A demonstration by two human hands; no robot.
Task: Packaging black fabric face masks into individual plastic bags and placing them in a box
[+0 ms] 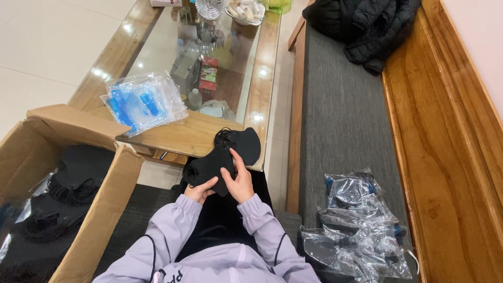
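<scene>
Both hands closed on a stack of black face masks (222, 157) held over the lap: left hand (200, 191) pinches the lower edge, right hand (240, 181) clamps the middle, thumb across the top. Looks light, soft, floppy fabric with loose ear loops likely to snag; best gripped flat across the body, not by the loops. Ahead, a glass-topped wooden bench (201, 133) carrying blue-printed clear bags (142, 102). Open cardboard box (63, 178) of masks at left, bagged masks (356, 230) on the grey sofa cushion (343, 115) at right.
</scene>
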